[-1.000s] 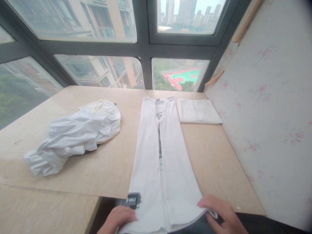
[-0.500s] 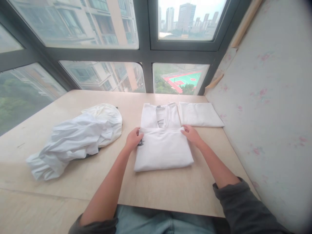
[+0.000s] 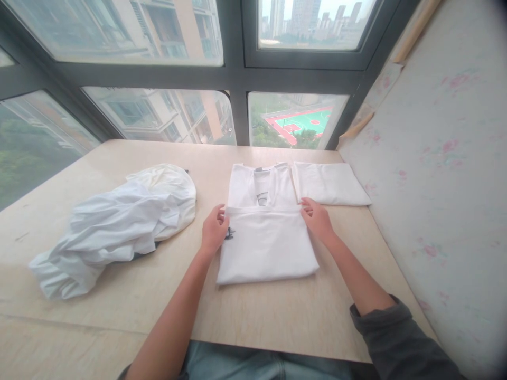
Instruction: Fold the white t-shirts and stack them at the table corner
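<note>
A white T-shirt [image 3: 265, 243] lies folded in front of me, its lower part turned up to just below the neckline. Its collar faces the window, and a small dark print shows at the left edge. My left hand [image 3: 215, 230] is at the shirt's upper left fold corner, fingers loosely bent and apart. At the opposite corner, my right hand [image 3: 318, 219] rests by the fold edge with thumb and fingers slightly parted. Both hands are at the cloth's sides, without a visible pinch on it.
A crumpled heap of white clothing [image 3: 119, 221] lies on the left of the wooden surface [image 3: 253, 316]. Another folded white garment [image 3: 330, 182] is at the back right, against the shirt. Dark-framed windows [image 3: 237, 79] stand behind, and a flowered wall [image 3: 443, 174] rises on the right.
Both hands have shifted slightly outward, and the thumbs have come off the top of the shirt's fold. The shirt keeps its folded shape. The view has tilted down a little.
</note>
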Action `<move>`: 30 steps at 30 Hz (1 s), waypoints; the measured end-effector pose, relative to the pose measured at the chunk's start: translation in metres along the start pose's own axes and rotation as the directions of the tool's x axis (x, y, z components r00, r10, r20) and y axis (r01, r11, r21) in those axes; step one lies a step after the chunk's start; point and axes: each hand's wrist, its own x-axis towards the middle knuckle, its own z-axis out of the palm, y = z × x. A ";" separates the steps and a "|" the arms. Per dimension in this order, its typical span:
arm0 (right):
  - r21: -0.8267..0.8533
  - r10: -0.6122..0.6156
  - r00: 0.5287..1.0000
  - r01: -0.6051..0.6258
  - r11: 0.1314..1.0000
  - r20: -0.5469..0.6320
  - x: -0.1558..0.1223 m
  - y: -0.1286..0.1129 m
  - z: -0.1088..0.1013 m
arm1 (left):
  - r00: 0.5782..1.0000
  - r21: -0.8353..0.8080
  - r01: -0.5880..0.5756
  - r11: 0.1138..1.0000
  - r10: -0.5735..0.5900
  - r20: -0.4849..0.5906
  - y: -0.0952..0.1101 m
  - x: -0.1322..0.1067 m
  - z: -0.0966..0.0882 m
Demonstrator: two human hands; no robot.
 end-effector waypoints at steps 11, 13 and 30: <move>-0.379 -0.354 0.880 0.460 0.803 0.317 -0.097 -0.040 0.014 | 0.857 0.422 -0.503 0.754 0.372 0.358 0.060 -0.087 0.023; -0.452 -0.305 0.884 0.447 0.772 0.354 -0.102 -0.032 0.019 | 0.864 0.444 -0.490 0.750 0.353 0.359 0.051 -0.092 0.030; -0.432 -0.343 0.848 0.507 0.746 0.403 -0.136 -0.025 0.007 | 0.868 0.498 -0.493 0.713 0.364 0.338 0.043 -0.137 0.018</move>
